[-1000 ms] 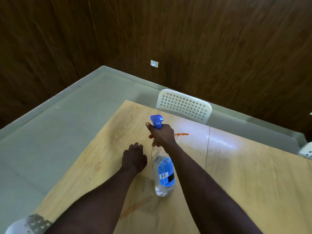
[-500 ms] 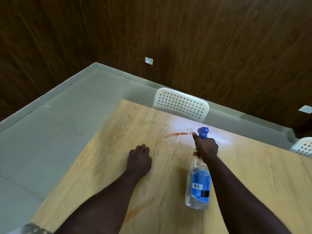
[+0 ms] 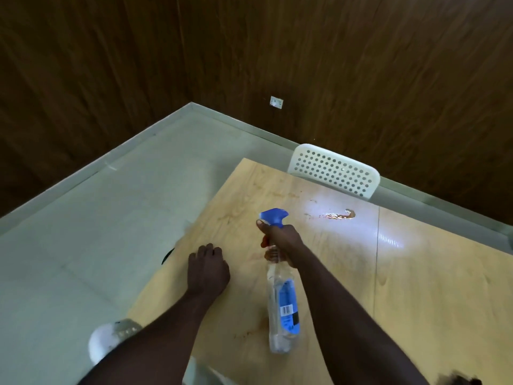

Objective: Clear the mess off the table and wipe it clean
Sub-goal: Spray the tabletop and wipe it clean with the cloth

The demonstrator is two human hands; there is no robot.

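While right hand (image 3: 283, 240) grips neck of spray bottle (image 3: 281, 301) above table (image 3: 416, 287), blue nozzle aims toward far edge. Left hand (image 3: 207, 269) rests on tabletop, fingers curled under, holding nothing. Orange smear (image 3: 337, 215) glistens near white chair (image 3: 333, 170).

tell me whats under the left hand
The left hand rests on the table near its edge. Only bare wood shows round it; no cloth sticks out. What lies beneath the palm and fingers is covered and cannot be seen.
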